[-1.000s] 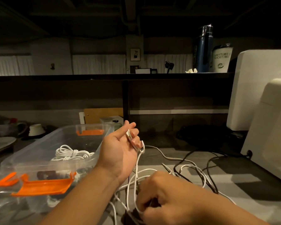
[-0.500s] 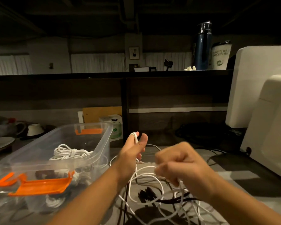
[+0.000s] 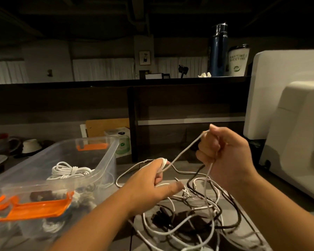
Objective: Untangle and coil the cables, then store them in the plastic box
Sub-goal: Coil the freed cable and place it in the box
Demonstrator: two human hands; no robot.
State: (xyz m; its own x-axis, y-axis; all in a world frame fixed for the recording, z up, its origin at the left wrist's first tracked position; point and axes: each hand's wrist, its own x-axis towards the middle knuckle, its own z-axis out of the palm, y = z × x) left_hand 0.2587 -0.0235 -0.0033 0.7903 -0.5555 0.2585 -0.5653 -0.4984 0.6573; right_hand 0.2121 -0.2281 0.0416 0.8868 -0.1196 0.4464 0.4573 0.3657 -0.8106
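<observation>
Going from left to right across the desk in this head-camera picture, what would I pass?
Clear plastic box → left hand, white cable looped on its fingers → right hand, gripping that cable → white appliance.

The light is dim under a dark ceiling [image 3: 98, 19]. A dark wooden shelf [image 3: 188, 98] stands behind the grey desk [image 3: 132, 172], and pale curtains [image 3: 101, 69] line the far wall
</observation>
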